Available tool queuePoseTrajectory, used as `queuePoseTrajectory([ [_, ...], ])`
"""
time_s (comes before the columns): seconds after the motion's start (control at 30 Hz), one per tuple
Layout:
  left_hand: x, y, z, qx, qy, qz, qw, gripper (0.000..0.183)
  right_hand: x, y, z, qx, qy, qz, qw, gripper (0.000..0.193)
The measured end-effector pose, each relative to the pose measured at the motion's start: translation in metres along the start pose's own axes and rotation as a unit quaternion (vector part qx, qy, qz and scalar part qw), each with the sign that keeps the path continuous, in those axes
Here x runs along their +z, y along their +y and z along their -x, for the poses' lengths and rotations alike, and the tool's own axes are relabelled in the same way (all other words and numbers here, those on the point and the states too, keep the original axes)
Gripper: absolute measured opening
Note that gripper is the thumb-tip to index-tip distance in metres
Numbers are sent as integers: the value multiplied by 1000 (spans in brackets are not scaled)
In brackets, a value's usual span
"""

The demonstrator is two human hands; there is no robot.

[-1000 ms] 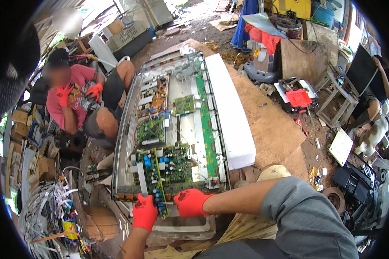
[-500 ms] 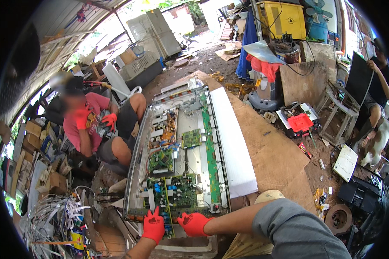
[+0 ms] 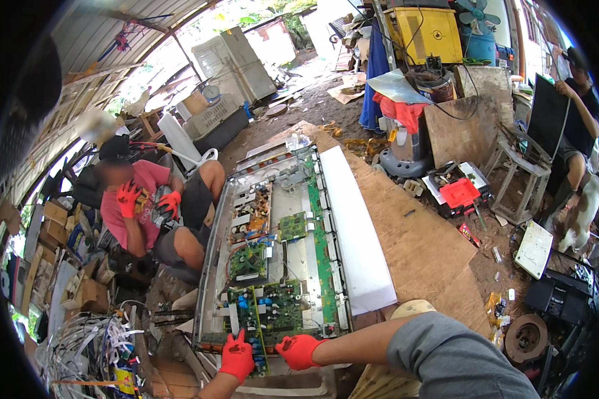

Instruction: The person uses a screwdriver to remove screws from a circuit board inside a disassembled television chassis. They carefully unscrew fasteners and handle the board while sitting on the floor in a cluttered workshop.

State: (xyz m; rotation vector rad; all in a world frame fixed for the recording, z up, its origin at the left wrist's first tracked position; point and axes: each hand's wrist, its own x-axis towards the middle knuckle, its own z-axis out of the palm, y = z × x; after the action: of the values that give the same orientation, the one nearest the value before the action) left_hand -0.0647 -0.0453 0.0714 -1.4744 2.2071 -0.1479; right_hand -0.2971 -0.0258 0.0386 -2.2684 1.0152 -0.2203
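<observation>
A flat television chassis point(image 3: 213, 266) with its back off lies in front of me, its circuit boards exposed. At its near end, my red-gloved left hand point(image 3: 236, 358) is closed at the side of a long narrow green circuit board point(image 3: 255, 329), fingertips pointing away from me. This board sits tilted beside a wider green board point(image 3: 283, 306) with blue parts. A pale strip point(image 3: 233, 319) lies just beyond my left fingertips. My red-gloved right hand point(image 3: 299, 351) is curled at the chassis's near edge, right of the narrow board; what its fingers hold is hidden.
White foam sheet point(image 3: 359, 246) and plywood point(image 3: 412, 239) lie along the right. A person in red gloves point(image 3: 136, 206) sits at the left; another holds a dark panel point(image 3: 549, 120) at far right. Tangled wires point(image 3: 93, 352) fill the near left. A red-lidded toolbox point(image 3: 459, 193) stands right.
The narrow circuit board has tipped, showing more of its green face. Both my hands stay near the same place. The seated person's raised hand has turned, fingers spread.
</observation>
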Motion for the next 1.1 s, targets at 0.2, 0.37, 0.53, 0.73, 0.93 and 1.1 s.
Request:
queuePoseTrajectory([
  [0.2,5,-5,0,21,26,-12,999,32,-16,1,0,20,-68,2,997,34],
  [0.37,27,-8,-2,21,62,-20,998,29,-19,2,1,6,-74,41,996,36],
  [0.53,38,-19,-4,86,134,-70,985,49,-14,1,-4,-13,-52,74,996,35],
  [0.73,40,-34,-3,197,253,-78,944,15,2,12,-25,-30,-86,82,992,41],
  [0.93,54,-41,-6,177,245,-86,949,5,52,45,-84,-203,-85,262,939,51],
  [1.1,83,-47,-15,124,201,-107,966,4,89,64,-116,-213,-91,288,929,49],
])
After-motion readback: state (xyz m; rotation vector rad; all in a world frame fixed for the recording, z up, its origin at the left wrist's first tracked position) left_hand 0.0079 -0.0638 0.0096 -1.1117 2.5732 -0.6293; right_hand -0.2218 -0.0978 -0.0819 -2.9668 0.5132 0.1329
